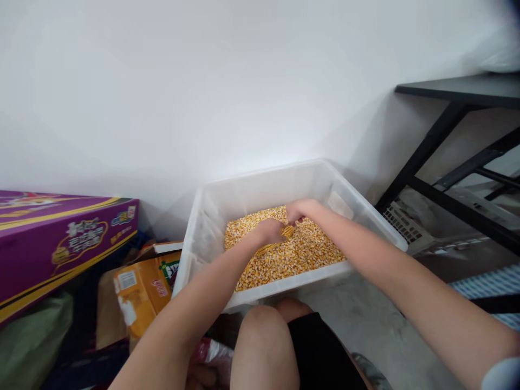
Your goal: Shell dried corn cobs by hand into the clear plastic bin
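A translucent white plastic bin (260, 292) stands before me, with loose yellow corn kernels (280, 268) spread over its bottom. My left hand (271, 231) is wrapped over a corn cob (288, 232) whose rows of kernels show just past the fingers. Just beyond it, my right hand (299, 210) reaches in from the right, its fingers bent downward at the far end of the cob. Those fingertips are partly hidden, so I cannot tell whether they grip the cob or only touch it.
A purple printed carton (69, 244) and an orange package (142, 292) lie left of the bin. On the right stands a black-framed table (459, 89) with a pale basket (406, 225) beneath. A white wall (227, 92) rises behind. My knee (264, 341) is close to the bin's near side.
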The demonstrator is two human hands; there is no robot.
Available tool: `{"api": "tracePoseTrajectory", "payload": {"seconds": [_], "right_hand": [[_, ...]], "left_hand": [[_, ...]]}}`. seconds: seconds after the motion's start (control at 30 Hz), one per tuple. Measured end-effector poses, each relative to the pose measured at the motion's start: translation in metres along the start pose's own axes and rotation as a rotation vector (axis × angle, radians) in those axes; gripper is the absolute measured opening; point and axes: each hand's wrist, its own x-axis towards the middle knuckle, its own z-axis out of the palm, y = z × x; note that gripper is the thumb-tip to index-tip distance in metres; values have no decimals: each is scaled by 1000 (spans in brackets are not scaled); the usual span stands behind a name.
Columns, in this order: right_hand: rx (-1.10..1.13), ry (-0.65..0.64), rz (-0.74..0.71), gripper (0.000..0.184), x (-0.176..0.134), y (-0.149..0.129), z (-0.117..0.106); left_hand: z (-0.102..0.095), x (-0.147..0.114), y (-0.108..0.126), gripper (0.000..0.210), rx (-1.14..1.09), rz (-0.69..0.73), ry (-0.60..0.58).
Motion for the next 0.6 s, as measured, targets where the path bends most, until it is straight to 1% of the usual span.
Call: {"api": "tracePoseTrajectory", "payload": {"seconds": [0.07, 0.17, 0.33, 0.4, 0.5, 0.6], "right_hand": [[13, 13, 9, 22, 0, 8, -3], [55, 26, 2, 24, 1, 14, -5], [96, 1, 32, 25, 2, 21, -3], [112, -14, 37, 25, 4, 24, -1], [141, -67, 13, 28, 10, 26, 5], [145, -128, -11, 28, 18, 25, 13]], "left_hand": [[2, 1, 1, 39, 8, 11, 41], [5, 3, 3, 32, 18, -1, 80], [3, 4, 6, 23, -39, 2, 98], [3, 4, 3, 24, -65, 6, 115], [5, 6, -4, 31, -105, -32, 144], [9, 9, -11, 24, -132, -67, 140]]}}
